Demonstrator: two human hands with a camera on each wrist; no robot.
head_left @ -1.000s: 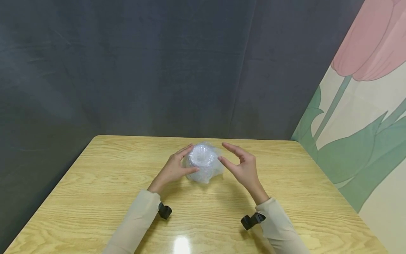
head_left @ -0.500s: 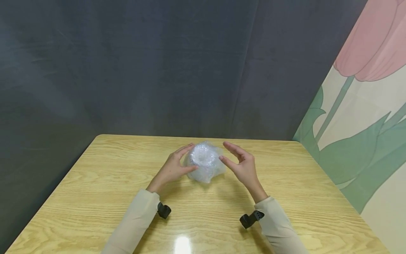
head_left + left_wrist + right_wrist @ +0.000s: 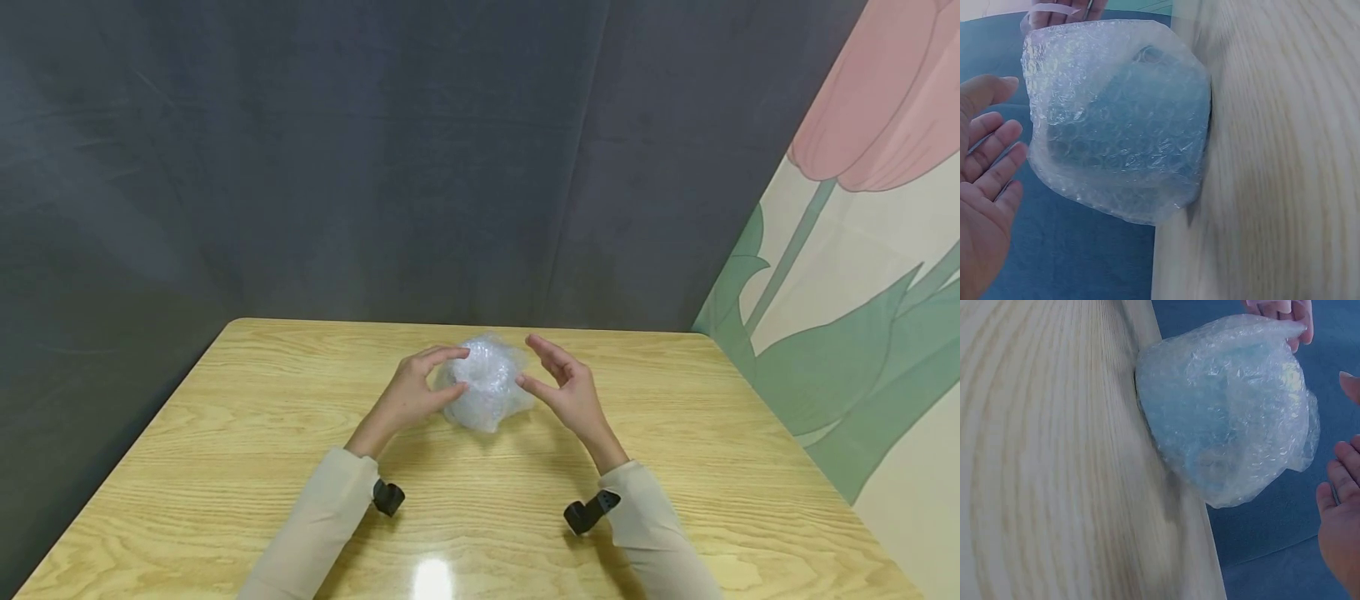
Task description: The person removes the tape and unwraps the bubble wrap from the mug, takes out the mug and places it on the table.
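Note:
A bundle of clear bubble wrap (image 3: 489,392) sits on the wooden table, near its far edge. Something light blue shows dimly through the wrap (image 3: 1129,112) in both wrist views; its kind cannot be made out. My left hand (image 3: 412,387) is at the bundle's left side, thumb and fingers apart and loosely bent. A small gap separates its fingers from the wrap in the left wrist view. On the right side, my right hand (image 3: 573,396) is held with thumb and fingers spread. The right wrist view shows this right hand (image 3: 1344,506) apart from the wrap.
The wooden table (image 3: 480,500) reaches toward me, with a bright light reflection near the front. Behind it hangs a dark curtain (image 3: 390,167). A wall with a painted tulip (image 3: 862,117) stands on the right.
The left hand's fingers have drawn from the bundle's far left side to over its top left. My right hand has shifted slightly left. The bundle has stayed in place.

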